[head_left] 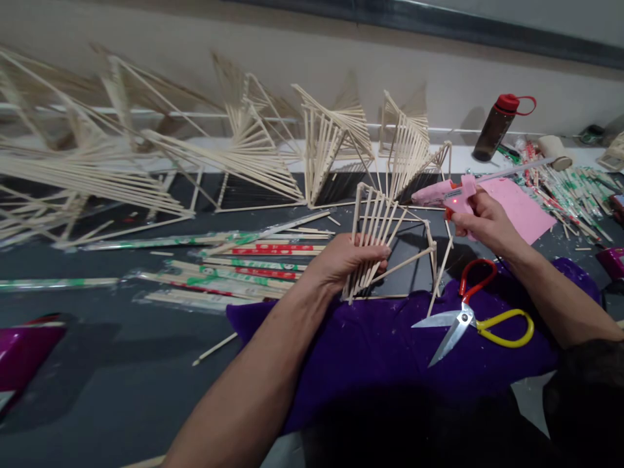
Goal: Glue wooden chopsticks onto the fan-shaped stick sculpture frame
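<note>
My left hand [348,260] is closed around the near left side of a small frame of thin wooden sticks [377,218], its thumb lying across the slanted sticks. In my right hand [482,218] is a pink glue gun [451,195], its nozzle pointing left above the frame's right part; a small red light shows on its body. Open scissors [463,317] with one red and one yellow handle lie on a purple cloth [380,351], below my right hand. A loose stick [441,273] leans beside the frame's right end.
Several larger stick structures [263,156] stand along the wall. Wrapped chopsticks [244,266] lie left of the frame, and more [580,195] are piled at the right. A dark bottle with a red lid [494,127] and pink paper [521,211] are behind my right hand.
</note>
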`<state>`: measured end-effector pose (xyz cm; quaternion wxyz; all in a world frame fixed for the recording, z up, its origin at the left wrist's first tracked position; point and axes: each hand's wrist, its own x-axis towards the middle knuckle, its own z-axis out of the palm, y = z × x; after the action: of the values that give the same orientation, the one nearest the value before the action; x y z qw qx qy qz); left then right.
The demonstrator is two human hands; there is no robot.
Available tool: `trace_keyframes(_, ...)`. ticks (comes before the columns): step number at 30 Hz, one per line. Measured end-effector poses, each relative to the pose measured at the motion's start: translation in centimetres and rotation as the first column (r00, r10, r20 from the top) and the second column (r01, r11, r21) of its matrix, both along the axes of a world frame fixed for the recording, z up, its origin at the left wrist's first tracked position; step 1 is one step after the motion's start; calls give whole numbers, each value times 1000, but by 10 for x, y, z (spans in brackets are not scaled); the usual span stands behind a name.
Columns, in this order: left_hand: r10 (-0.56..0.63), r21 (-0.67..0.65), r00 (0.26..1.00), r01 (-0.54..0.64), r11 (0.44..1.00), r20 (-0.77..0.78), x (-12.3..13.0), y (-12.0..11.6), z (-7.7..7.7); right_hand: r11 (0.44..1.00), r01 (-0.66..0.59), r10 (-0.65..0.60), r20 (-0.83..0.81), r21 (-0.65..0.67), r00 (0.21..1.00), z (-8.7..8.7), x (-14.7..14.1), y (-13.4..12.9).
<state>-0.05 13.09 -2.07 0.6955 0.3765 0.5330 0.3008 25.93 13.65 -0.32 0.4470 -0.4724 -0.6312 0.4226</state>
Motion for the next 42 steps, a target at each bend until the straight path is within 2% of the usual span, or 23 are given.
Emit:
trace_keyframes(12, 18, 20, 999, -18, 1000, -30, 0, -1, -2, 999, 0, -3, 68, 43, 998, -12, 2, 0)
trace_keyframes(27, -2, 15, 1000, 2, 1000, -28, 1, -1, 0, 996, 6, -15, 110, 85, 994, -17, 4, 0)
trace_keyframes(35, -5, 15, 1000, 5, 1000, -22, -1, -2, 0, 994, 21, -40, 184, 107, 982, -17, 4, -1)
trace_keyframes(42, -7, 15, 1000, 7, 1000, 3, -3, -1, -6, 992, 24, -52, 218, 127, 975, -22, 8, 1)
